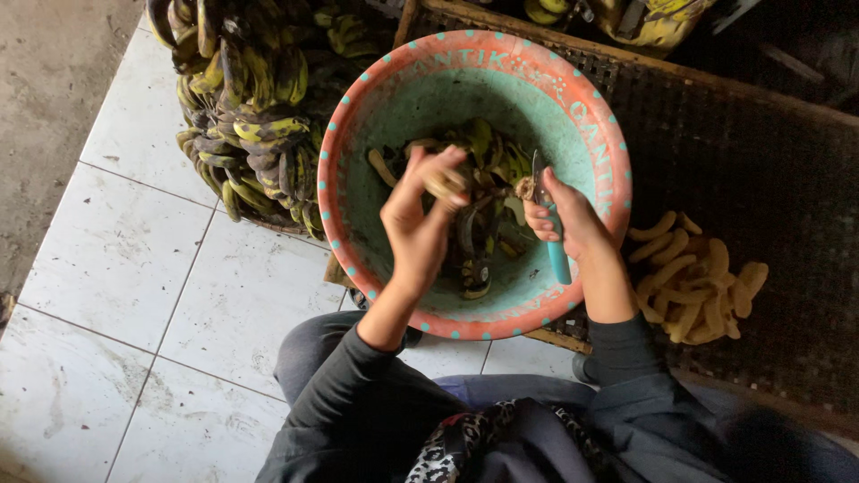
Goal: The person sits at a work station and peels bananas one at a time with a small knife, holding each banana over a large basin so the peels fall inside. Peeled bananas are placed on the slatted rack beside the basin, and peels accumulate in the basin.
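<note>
While held over the round teal plastic basin with an orange rim [358, 116], so peels drop in, a small peeled banana [444, 183] sits pinched in the left hand [416, 224]; right hand [568, 224] grips a teal-handled knife [557, 255]. Peeled pile [693, 282] lies right on a dark woven mat [761, 161]; unpeeled bunches [246, 116] far left; white tiled floor [134, 268].

Over the basin [573, 116] our left hand [416, 224] grips a peeled banana [445, 183]; our right hand [568, 219] clasps a blue-handled knife [557, 255]. Peeled bananas [693, 277] lie at three o'clock, unpeeled bunches [250, 116] at ten.
</note>
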